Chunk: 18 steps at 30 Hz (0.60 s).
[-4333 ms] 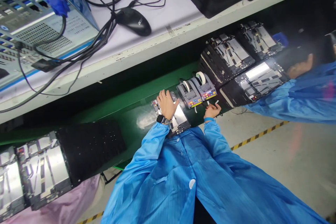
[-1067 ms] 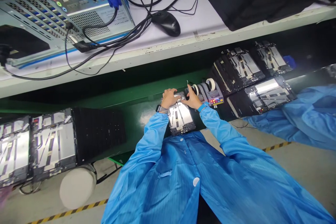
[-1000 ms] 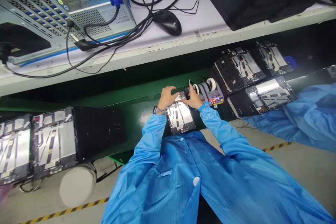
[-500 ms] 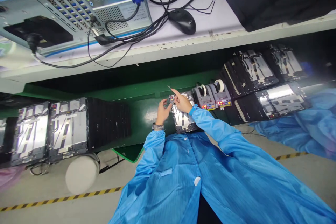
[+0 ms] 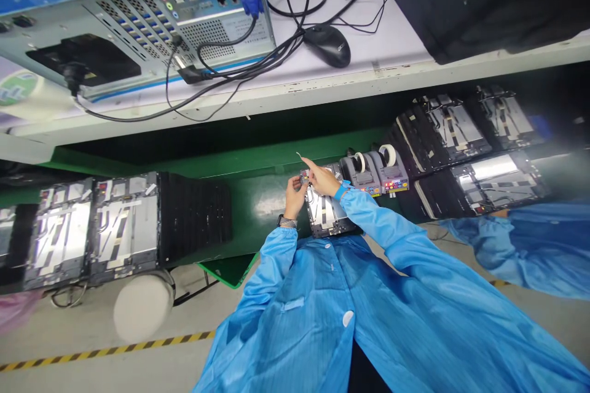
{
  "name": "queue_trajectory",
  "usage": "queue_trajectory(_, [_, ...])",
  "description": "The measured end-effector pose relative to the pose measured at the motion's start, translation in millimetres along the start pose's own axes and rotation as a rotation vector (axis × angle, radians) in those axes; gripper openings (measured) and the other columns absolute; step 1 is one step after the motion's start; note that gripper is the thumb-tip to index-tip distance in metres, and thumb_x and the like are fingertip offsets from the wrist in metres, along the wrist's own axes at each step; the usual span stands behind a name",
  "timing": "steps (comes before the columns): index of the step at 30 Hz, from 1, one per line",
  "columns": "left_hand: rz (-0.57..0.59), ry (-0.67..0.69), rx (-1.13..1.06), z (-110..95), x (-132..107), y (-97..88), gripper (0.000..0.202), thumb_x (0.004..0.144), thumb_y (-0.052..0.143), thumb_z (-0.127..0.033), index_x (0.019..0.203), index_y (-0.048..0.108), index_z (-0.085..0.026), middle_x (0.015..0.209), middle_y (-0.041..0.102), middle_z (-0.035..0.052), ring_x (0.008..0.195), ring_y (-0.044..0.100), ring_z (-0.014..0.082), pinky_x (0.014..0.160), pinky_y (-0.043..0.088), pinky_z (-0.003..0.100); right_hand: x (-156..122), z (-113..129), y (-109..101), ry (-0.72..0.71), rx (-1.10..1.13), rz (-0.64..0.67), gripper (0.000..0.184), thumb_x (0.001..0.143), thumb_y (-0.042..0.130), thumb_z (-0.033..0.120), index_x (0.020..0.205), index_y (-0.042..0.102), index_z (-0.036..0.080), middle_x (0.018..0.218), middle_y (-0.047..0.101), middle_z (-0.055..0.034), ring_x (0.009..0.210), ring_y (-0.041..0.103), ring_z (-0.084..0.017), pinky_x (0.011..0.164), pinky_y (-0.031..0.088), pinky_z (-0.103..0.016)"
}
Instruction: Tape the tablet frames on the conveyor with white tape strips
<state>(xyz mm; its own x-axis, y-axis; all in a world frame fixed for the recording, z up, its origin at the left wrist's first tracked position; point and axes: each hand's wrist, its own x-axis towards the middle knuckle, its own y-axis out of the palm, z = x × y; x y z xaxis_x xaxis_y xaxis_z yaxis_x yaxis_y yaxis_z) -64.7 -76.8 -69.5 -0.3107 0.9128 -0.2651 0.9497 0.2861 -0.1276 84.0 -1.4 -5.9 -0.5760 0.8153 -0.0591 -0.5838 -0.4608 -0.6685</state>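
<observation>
A flat metal-and-black display module (image 5: pixel 325 216) with silver plates and dark strips lies on the green bench in front of me. My left hand (image 5: pixel 294 198) is at its upper left corner, fingers bent and drawn together; what they pinch is too small to make out. Over the module's top part lies my right hand (image 5: pixel 322 180), thumb and lower fingers closed down at the same corner while the index finger points up and left. A thin pale strip (image 5: pixel 299 155) sticks out at that fingertip. Whatever is between the right fingers is hidden.
Two tape dispensers (image 5: pixel 364 175) with white rolls stand right of the module. Stacked modules lie left (image 5: pixel 124 221) and right (image 5: pixel 454 126). A co-worker's blue sleeve (image 5: pixel 525 245) is at the right. Above runs a shelf edge (image 5: pixel 295 89) bearing a computer (image 5: pixel 184 24) and mouse (image 5: pixel 328 45).
My left fingers have drawn closer together at the module's corner. My right hand stays in nearly the same pose. At the right, the co-worker's arm has shifted. The view has moved slightly.
</observation>
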Motion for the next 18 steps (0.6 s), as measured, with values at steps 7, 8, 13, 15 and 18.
queue_trajectory(7, [-0.022,0.024,0.101,-6,-1,-3.4,0.045,0.086,0.071,-0.027,0.129,0.057,-0.025,0.141,0.056,0.0101,0.12,0.06,0.0208,0.102,0.051,0.038,-41,25,5,0.252,0.822,-0.193,0.06,0.086,0.065,0.029,0.144,0.051,0.02,0.089,0.068,-0.0009,0.061,0.051,-0.013,0.06,0.042,-0.027])
queue_trajectory(8, [-0.014,0.04,0.103,-7,-1,-4.0,0.047,0.086,0.07,-0.026,0.131,0.056,-0.026,0.143,0.054,0.0099,0.123,0.059,0.0211,0.102,0.051,0.037,-49,29,10,0.3,1.01,-0.148,0.06,0.085,0.066,0.033,0.142,0.051,0.021,0.086,0.068,-0.0003,0.057,0.048,-0.012,0.055,0.039,-0.026])
queue_trajectory(13, [-0.006,0.125,0.142,-13,-4,-4.4,0.053,0.088,0.065,-0.022,0.139,0.052,-0.029,0.148,0.05,0.0093,0.132,0.055,0.0227,0.104,0.05,0.036,-71,34,35,0.446,1.517,-0.045,0.057,0.081,0.073,0.033,0.135,0.058,0.022,0.087,0.07,-0.0017,0.058,0.052,-0.011,0.053,0.036,-0.024])
queue_trajectory(15, [-0.002,0.146,0.158,-16,-6,-4.3,0.052,0.089,0.064,-0.021,0.139,0.052,-0.028,0.148,0.05,0.0093,0.133,0.054,0.0231,0.105,0.049,0.037,-71,29,39,0.455,1.569,-0.053,0.055,0.081,0.072,0.031,0.133,0.059,0.02,0.087,0.071,-0.0025,0.06,0.054,-0.011,0.054,0.037,-0.024])
queue_trajectory(18, [0.004,0.176,0.186,-19,-8,-4.4,0.05,0.089,0.064,-0.022,0.137,0.053,-0.028,0.15,0.048,0.0095,0.133,0.054,0.0232,0.106,0.049,0.037,-69,24,38,0.468,1.6,-0.052,0.05,0.082,0.069,0.03,0.13,0.061,0.019,0.087,0.072,-0.0028,0.059,0.053,-0.011,0.056,0.038,-0.024])
